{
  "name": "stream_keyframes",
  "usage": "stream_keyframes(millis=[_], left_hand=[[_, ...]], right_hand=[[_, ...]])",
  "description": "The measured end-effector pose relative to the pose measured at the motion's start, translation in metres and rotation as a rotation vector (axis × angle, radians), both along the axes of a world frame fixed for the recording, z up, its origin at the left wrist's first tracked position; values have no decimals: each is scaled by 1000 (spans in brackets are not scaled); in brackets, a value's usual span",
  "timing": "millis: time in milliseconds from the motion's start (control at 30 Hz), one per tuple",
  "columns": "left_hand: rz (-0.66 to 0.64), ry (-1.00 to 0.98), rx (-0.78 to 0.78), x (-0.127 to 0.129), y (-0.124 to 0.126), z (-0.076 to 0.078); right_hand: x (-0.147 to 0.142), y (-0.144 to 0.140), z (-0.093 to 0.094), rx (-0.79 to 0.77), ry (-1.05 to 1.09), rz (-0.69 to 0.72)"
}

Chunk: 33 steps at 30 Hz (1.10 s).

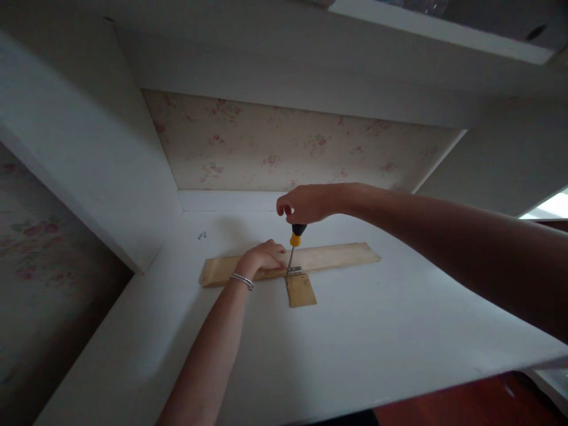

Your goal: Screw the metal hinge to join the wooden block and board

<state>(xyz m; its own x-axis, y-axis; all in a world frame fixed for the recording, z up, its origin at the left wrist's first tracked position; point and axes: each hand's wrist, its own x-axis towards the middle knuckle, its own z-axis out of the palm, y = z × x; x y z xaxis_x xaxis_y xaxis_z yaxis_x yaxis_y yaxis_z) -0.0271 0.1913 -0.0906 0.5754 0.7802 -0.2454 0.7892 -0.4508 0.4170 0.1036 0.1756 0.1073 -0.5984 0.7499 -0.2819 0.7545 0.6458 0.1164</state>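
Note:
A long pale wooden board [332, 256] lies on the white surface. A metal hinge [294, 270] sits at its near edge, where a small wooden piece [302, 291] meets it. Resting on the board, my left hand [262, 258] holds it just left of the hinge, its fingertips close to the screwdriver's tip. My right hand [306, 204] is closed around the top of a screwdriver [295, 239] with a black and yellow handle. The shaft points down, slightly tilted, to the hinge's left end. Any screw under the tip is too small to make out.
Several small screws [202, 235] lie on the white surface [355, 343] at the back left. A white side panel [102, 142] rises on the left, and a shelf [288, 65] overhangs the work. Flowered wallpaper [284, 148] covers the back wall.

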Motion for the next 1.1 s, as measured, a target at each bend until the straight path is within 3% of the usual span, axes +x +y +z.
stream_keyframes(millis=[367,500,633,800,967,1100], left_hand=[[17,4,-21,2,-4,4],[30,-7,-33,2,-2,-1],[51,-38,-47,1,1,-8],[38,-33,-43,2,2,-9],[46,-15,-32,1,3,-11],[55,-27,-33,1,4,-14]], right_hand=[[6,-1,2,-54,43,17],[2,0,2,-92,40,-139],[-3,2,1,-27,-127,-265],[-5,-4,7,-160,-72,-154],[-13,-4,5,-160,-85,-237],[-15,3,1,-119,-100,-51]])
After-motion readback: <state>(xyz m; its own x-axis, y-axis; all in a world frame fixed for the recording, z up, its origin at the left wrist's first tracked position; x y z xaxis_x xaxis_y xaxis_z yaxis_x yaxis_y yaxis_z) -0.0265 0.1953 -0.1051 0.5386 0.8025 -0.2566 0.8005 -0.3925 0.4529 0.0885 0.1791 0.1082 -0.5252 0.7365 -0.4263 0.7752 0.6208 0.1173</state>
